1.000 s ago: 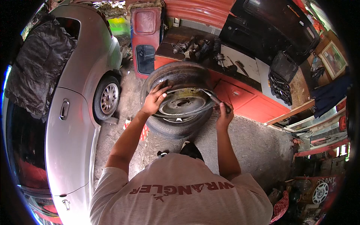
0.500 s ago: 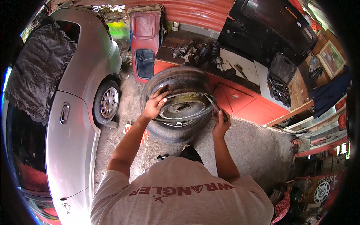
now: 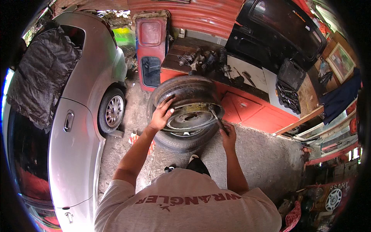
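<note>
Gripping one slim hand tool with a dark handle and a metal shaft (image 3: 216,117), the person's right hand (image 3: 228,133) was closed around its handle, and the tip reached the right side of one dark, worn, round steel wheel rim (image 3: 190,120). The left hand (image 3: 161,115) lay open, its fingers stretched over the rim's left side and its thumb apart from them. The rim rested tilted on one black rubber tyre (image 3: 183,143), which lay on the rough grey floor (image 3: 253,149) between the person and one long red-fronted workbench (image 3: 253,110) on the far side.

On the bench were one dark coil-spring strut (image 3: 223,58), one dark-handled brush (image 3: 249,79) and, farther right, one open black plastic case (image 3: 292,74). One large black vehicle panel (image 3: 276,33) stood behind them. To the left was one silver car (image 3: 75,147), one of its wheels (image 3: 114,111) in sight, with one crumpled black cover (image 3: 44,73) over its far end.
</note>
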Demonstrator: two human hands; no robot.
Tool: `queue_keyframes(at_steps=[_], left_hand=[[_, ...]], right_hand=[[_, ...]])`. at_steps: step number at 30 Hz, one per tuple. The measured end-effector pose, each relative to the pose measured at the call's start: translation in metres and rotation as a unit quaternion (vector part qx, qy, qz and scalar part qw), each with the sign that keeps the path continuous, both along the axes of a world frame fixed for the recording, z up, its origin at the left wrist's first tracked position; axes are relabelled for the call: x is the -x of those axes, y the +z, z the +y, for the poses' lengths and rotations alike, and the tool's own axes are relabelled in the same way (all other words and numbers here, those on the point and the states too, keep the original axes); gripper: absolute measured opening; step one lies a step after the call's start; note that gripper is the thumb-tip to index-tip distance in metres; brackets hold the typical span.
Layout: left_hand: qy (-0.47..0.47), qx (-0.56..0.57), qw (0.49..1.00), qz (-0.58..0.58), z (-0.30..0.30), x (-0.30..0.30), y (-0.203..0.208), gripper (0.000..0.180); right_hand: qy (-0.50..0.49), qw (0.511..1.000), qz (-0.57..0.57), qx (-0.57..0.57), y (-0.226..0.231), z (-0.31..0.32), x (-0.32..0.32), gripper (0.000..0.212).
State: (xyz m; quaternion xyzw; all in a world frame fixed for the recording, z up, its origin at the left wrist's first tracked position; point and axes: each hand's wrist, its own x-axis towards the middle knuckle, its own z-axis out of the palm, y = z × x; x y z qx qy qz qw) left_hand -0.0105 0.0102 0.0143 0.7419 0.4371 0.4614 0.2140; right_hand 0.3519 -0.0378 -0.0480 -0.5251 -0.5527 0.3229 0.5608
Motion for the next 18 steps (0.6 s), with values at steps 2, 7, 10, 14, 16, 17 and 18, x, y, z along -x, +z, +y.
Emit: queue_keyframes(at_steps=[2,7,10,14,16,17,18], left_hand=[[0.002,0.019,0.999,-0.037,0.001,0.002,-0.007,0.056],[0.016,0.073,0.99,-0.123,0.008,0.006,-0.024,0.058],[-0.002,0.067,0.984,-0.164,0.014,0.007,-0.025,0.064],[0.012,0.084,0.974,-0.212,0.015,0.004,-0.019,0.075],[0.019,0.105,0.969,-0.223,0.016,0.004,-0.017,0.081],[0.024,0.114,0.97,-0.215,0.018,0.006,-0.018,0.083],[0.029,0.124,0.97,-0.208,0.02,0.008,-0.02,0.086]], right_hand=[[-0.006,0.999,0.04,-0.008,0.003,-0.011,-0.013,0.032],[-0.058,0.989,0.133,0.02,0.055,-0.008,-0.013,0.032],[-0.007,0.982,0.186,0.011,0.083,0.008,-0.01,0.033],[0.051,0.927,0.371,-0.002,0.112,0.022,0.003,0.023],[0.049,0.9,0.432,0.023,0.118,0.029,0.003,0.019],[0.029,0.896,0.443,0.036,0.121,0.034,0.008,0.015],[0.033,0.894,0.446,0.026,0.124,0.038,0.013,0.014]])
